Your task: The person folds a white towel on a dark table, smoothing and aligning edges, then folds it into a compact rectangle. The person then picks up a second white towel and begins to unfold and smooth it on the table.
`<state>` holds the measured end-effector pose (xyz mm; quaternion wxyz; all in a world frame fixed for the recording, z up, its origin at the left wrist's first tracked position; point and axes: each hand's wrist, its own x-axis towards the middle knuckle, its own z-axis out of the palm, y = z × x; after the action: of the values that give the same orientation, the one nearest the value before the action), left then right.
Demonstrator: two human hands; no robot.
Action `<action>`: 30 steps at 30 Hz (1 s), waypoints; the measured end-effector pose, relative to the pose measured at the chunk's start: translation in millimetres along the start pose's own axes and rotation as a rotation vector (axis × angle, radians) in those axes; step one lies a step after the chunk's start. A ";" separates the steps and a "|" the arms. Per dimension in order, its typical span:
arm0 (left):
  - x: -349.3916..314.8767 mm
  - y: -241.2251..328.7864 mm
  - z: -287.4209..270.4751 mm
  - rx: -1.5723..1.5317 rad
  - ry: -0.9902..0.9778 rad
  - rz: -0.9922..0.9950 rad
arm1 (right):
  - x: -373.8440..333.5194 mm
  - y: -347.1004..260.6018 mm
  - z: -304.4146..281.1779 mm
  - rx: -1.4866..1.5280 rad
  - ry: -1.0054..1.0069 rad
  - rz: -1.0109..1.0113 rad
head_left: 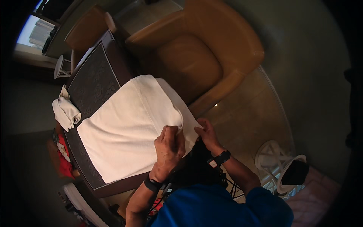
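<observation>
A large white towel (121, 125) lies over the near part of a dark table, with soft wrinkles across it and a layer folded over along its right side. My left hand (169, 148) is closed in a pinch on the edge of the folded layer, near the table's front right. Farther right, my right hand (208, 135) pinches the towel's outer edge between thumb and fingers, past the table's side. Both hands hold the cloth slightly raised there. A crumpled off-white cloth (66, 111) rests at the table's left edge, apart from the towel.
The table (94, 79) has a dark patterned top. A tan armchair (189, 60) stands close against its right side, another armchair (89, 28) beyond its far end. A white stool (281, 170) with a dark item on it is at lower right. Red items (64, 159) lie left of the table.
</observation>
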<state>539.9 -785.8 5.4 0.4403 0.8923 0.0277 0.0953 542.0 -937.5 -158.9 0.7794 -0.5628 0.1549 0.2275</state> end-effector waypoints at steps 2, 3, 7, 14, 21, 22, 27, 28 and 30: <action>-4.1 -9.5 22.3 0.087 -0.070 0.089 | 6.3 14.5 -0.9 -0.030 -0.025 -0.051; -12.9 -29.1 37.0 0.124 -0.211 0.101 | 7.8 20.6 -0.3 -0.048 -0.039 -0.074; -36.6 -65.8 65.4 0.129 -0.203 0.008 | 4.8 25.1 -1.1 -0.001 -0.086 -0.155; -47.8 -82.5 67.4 0.234 -0.283 -0.022 | 8.7 6.8 -7.9 0.276 -0.232 0.372; -56.6 -81.5 68.0 0.138 -0.268 0.084 | 2.7 -3.8 0.5 -0.166 -0.153 0.280; -59.2 -76.9 68.3 0.118 -0.251 0.072 | 0.2 -8.5 0.8 -0.207 -0.102 0.228; -63.3 -65.9 52.3 -0.179 -0.370 -0.145 | 13.4 -37.4 -6.5 -0.181 -0.088 0.445; -66.0 -64.1 47.7 -0.214 -0.433 -0.201 | 17.4 -39.1 -6.2 -0.196 -0.142 0.475; -74.4 -61.4 42.6 -0.296 -0.546 -0.314 | 29.2 -43.3 -9.8 -0.235 -0.255 0.535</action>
<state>477.4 -791.5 -79.3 0.5656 0.7961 0.0314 -0.2129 589.8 -952.9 -141.7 0.6348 -0.5550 0.1713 0.5095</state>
